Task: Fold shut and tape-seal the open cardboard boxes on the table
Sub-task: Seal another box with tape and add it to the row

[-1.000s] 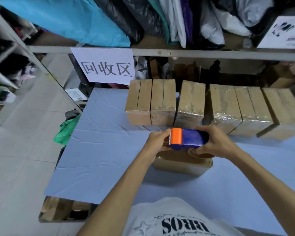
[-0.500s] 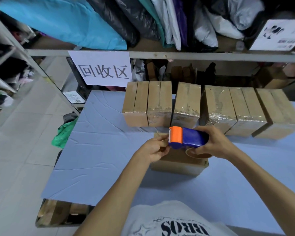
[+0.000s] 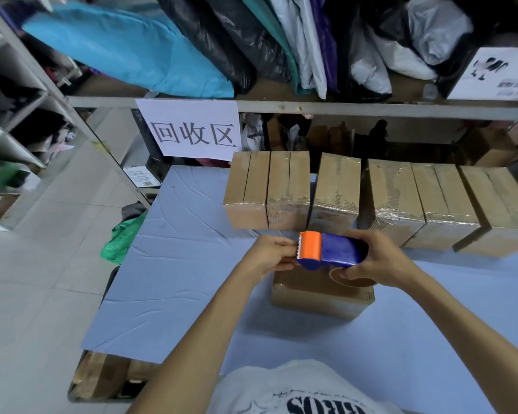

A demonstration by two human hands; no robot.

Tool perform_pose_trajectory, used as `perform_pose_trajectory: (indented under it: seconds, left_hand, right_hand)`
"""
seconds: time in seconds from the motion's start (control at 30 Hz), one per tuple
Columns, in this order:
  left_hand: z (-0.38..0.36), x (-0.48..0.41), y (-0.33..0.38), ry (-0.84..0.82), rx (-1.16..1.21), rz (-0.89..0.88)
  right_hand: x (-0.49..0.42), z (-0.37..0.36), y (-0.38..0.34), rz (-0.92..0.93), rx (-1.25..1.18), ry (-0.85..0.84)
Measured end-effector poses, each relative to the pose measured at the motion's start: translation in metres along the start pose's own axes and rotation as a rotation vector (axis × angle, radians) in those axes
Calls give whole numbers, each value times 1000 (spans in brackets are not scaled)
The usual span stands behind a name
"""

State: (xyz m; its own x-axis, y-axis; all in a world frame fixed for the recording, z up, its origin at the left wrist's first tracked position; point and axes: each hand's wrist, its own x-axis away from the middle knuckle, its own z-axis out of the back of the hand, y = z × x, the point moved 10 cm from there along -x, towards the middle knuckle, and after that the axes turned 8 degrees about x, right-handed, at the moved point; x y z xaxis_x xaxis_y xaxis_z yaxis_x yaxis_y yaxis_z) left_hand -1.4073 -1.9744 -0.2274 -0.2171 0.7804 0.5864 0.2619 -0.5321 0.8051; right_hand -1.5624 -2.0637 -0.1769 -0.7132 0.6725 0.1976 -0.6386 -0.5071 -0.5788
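The box (image 3: 317, 297) is sitting on the blue tabletop (image 3: 177, 279). Both hands and the dispenser (image 3: 338, 252) are hiding most of its top, so whether its flaps are lying shut cannot be told. The right hand (image 3: 380, 261) is wrapping its grip around the dispenser's glossy blue body from 3 o'clock. Its thumb is pressing on the brown roll (image 3: 353, 282) beneath, of which only a curved rim is showing. The left hand (image 3: 269, 255), at 9 o'clock of the dispenser, is holding its grip pinched at the toothed edge of the matte orange head. Whether tape is lying between the fingertips cannot be made out. At 12 o'clock of the box, a row of rectangular cardboard boxes (image 3: 335, 192) is standing on the tabletop. Several are gleaming with wrinkled clear tape, and the frame is cutting off the one furthest toward 3 o'clock. Behind them a paper sign (image 3: 192, 130) is hanging from a grey shelf (image 3: 341, 110). The tabletop's thin cover is showing long creases.
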Motion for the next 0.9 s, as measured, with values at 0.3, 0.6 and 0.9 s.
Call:
perform_pose_trajectory:
  seconds: [0.3, 0.6, 0.9]
  left_hand:
    - [12, -3, 2, 160, -132, -64]
    - [20, 0, -5, 187, -88, 28]
    - [27, 0, 0, 299, -211, -34]
  right_hand:
    - [2, -1, 0, 14, 59, 21]
    - [10, 2, -10, 100, 209, 168]
    - [8, 8, -34, 210, 317, 201]
